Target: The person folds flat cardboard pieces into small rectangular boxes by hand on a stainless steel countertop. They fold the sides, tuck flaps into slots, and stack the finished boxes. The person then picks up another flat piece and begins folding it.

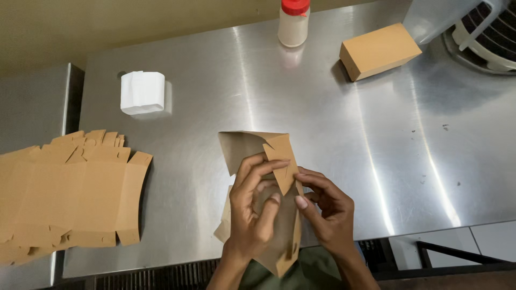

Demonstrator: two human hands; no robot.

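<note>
A partly folded brown cardboard box blank [252, 147] is held upright over the front edge of a steel table [322, 123]. My left hand [252, 207] grips its left side, fingers curled over a pointed flap. My right hand [325, 207] pinches the flap's right edge with thumb and fingers. Both hands hold the same blank, whose lower end hangs below the table edge.
A stack of flat brown box blanks [70, 190] lies at the left. A white folded paper stack [142, 92] sits behind it. A red-capped shaker bottle [293, 21] and a closed brown box [379, 51] stand at the back. A white fan grille [486, 37] is at the far right.
</note>
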